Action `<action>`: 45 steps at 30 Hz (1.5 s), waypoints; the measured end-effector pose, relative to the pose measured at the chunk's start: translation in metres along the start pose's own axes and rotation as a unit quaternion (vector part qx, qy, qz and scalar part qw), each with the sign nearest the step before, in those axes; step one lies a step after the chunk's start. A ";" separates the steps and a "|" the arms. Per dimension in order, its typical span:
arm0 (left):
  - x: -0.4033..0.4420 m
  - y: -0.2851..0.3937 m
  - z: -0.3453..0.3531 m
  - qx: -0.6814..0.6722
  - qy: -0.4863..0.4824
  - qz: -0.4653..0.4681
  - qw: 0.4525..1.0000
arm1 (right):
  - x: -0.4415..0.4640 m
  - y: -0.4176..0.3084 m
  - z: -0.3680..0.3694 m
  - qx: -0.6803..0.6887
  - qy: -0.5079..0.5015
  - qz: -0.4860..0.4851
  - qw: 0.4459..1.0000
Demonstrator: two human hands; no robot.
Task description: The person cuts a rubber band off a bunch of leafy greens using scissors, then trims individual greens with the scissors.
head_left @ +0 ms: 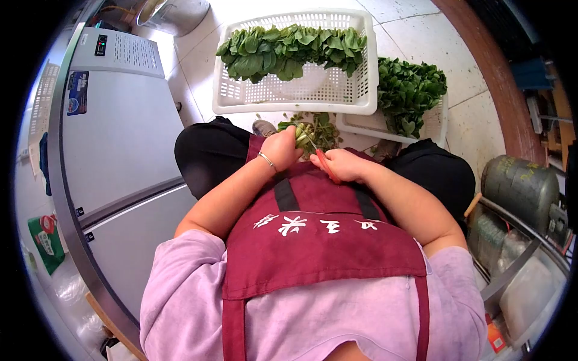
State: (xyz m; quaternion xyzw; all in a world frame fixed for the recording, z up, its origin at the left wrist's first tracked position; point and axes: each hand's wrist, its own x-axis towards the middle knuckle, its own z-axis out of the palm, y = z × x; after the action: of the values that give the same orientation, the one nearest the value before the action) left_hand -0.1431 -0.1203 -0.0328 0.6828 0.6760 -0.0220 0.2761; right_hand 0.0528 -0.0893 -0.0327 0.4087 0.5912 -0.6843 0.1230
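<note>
My left hand (282, 148), with a bracelet at the wrist, is closed around a leafy green (302, 133), its pale stalks pointing toward my other hand. In my right hand (342, 164) is a pair of red-handled scissors (327, 166), the metal blades reaching to the stalks. My fingers partly hide the handles. Under both hands, a heap of trimmed leaves and stems (327, 131) lies on the floor between my feet.
Ahead stands a white plastic basket (295, 107) with leafy greens (289, 51) along its far side. Another white basket (444, 117) with greens (409, 90) sits to its right, partly overlapped. A refrigerator (120, 132) is at left, a gas cylinder (521, 183) at right, a metal pot (180, 15) behind.
</note>
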 end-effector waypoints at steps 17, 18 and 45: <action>0.005 0.000 0.004 0.039 -0.039 0.004 0.998 | 0.002 0.000 -0.007 -0.012 -0.008 0.044 0.999; 0.006 0.000 0.002 0.027 -0.048 -0.005 0.998 | 0.001 -0.001 -0.008 -0.017 -0.010 0.045 0.999; 0.227 0.019 -0.036 -0.356 -0.083 -0.160 0.917 | -0.054 -0.032 -0.024 0.035 0.214 -0.309 0.926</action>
State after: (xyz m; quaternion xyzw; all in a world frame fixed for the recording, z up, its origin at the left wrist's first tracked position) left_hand -0.1181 0.1027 -0.0870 0.4175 0.7142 0.1191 0.5490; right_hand 0.0758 -0.0756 0.0287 0.3462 0.6765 -0.6047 -0.2384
